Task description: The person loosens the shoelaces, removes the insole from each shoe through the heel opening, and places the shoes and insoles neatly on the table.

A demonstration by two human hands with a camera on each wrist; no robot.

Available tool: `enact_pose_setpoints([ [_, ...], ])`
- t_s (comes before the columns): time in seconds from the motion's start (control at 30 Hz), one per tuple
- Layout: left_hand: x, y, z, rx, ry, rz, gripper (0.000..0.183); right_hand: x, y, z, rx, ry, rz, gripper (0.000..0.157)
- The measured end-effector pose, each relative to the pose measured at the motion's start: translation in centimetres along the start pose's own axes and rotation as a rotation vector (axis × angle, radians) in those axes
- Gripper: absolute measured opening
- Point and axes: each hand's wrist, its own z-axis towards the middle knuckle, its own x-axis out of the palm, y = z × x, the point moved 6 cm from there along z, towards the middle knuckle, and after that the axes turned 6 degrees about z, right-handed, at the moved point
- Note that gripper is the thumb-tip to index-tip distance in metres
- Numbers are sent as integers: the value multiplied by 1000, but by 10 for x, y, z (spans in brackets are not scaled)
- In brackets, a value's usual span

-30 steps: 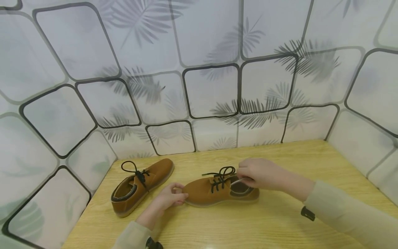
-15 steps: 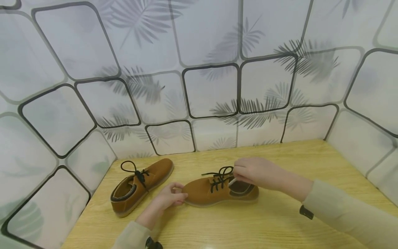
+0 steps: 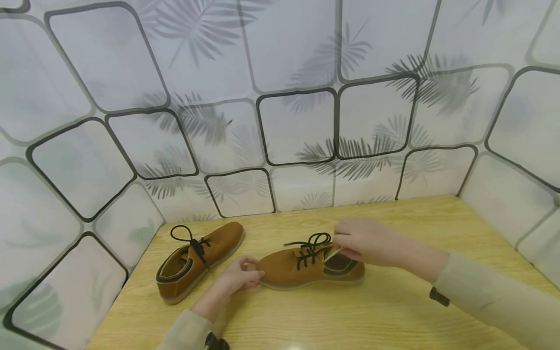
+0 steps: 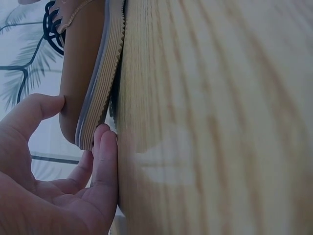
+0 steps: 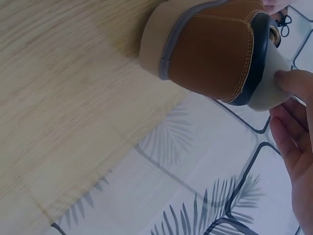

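Observation:
A brown lace-up shoe (image 3: 280,270) with black laces lies on the table, its toe to the left. My left hand (image 3: 239,276) pinches the toe, thumb on the upper and fingers at the sole's edge in the left wrist view. My right hand (image 3: 363,243) is over the shoe's opening. Between its thumb and fingers it pinches the end of a pale insole (image 5: 270,88), which rises out above the dark heel collar. The rest of the insole is hidden inside the shoe.
A second brown shoe (image 3: 223,238) with tied black laces stands at the left of the wooden table (image 3: 393,311), its toe pointing back right. A patterned white cloth wall (image 3: 302,189) closes off the back and both sides.
My right hand has shifted slightly left and then back right and up, with the insole tilting with it. My left hand stays at the toe, and both shoes keep their places.

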Motion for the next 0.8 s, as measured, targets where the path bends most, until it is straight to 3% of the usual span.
enact_pose_setpoints([
  [0.27,1,-1,0,-1,4,-8,48,-3,-1,-13,-2,16,15,33],
  [0.5,-1,-1,-1,-11,34,-44,49,0,1,-13,-19,50,3,35],
  [0.8,-4,-3,2,17,79,-13,55,2,3,-16,-26,55,-5,35],
])
